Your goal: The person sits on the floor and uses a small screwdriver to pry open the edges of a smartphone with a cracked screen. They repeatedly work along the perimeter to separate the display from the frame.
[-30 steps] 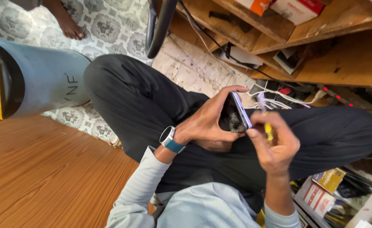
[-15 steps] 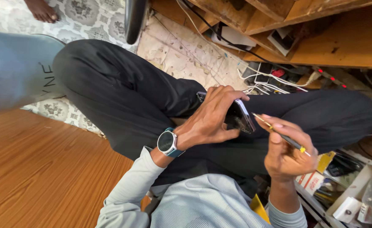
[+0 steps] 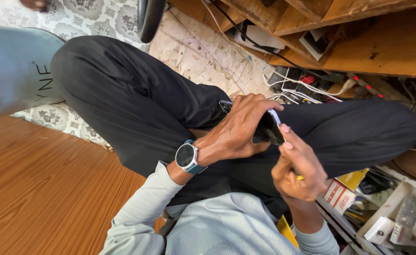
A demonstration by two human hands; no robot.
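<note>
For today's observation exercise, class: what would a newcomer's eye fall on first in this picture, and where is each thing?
At the centre, the left hand grips a dark phone above the crossed legs in black trousers. The right hand meets the phone's edge from below, holding a thin yellow-tipped tool. A round wristwatch sits on the left wrist, with tangled white cables under the wooden shelf at upper right.

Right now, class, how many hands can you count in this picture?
2. The left hand grips a dark phone over the lap; the right hand is just beside it, thumb at the phone's edge, holding a small yellow tool. No other hands show.
</note>
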